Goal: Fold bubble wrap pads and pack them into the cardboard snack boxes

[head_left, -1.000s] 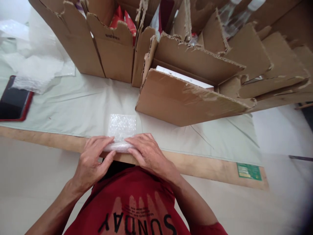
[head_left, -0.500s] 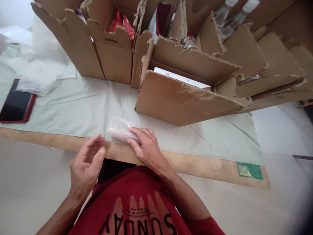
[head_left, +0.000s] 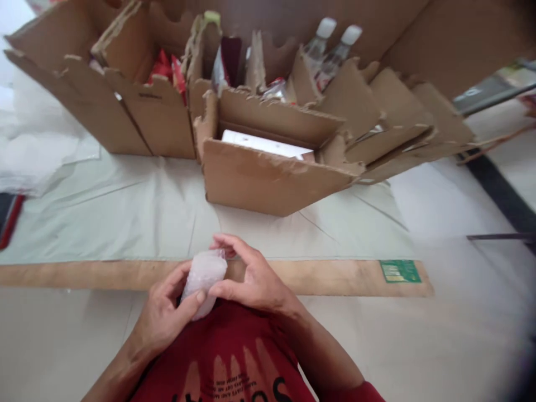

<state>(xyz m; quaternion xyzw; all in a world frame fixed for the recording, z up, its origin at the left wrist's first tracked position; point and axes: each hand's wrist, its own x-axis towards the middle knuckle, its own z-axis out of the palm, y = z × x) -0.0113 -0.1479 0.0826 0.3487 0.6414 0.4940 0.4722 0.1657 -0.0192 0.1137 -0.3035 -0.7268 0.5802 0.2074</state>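
A small bundle in bubble wrap (head_left: 206, 276) is held up off the table, just in front of my red shirt and by the table's wooden front edge. My left hand (head_left: 170, 310) is closed round its left side, with the thumb across the near face. Whatever lies inside the wrap is hidden. At the bundle's right end, my right hand (head_left: 251, 279) is open, thumb and fingers spread apart. Its fingertips are close to a loose flap of the wrap; whether they touch it I cannot tell.
Behind stands a cardboard organiser (head_left: 268, 178) with torn-edged compartments holding red packets (head_left: 163, 67), clear bottles (head_left: 330, 56) and a white box (head_left: 263, 144). At left lie wrap sheets (head_left: 33, 139) and a red-edged phone (head_left: 9, 218). A green label (head_left: 400, 271) sits on the front edge.
The bundle has come up off the cloth toward my body and is tilted upright. My left hand has closed on it, while my right hand has loosened. The view has shifted.
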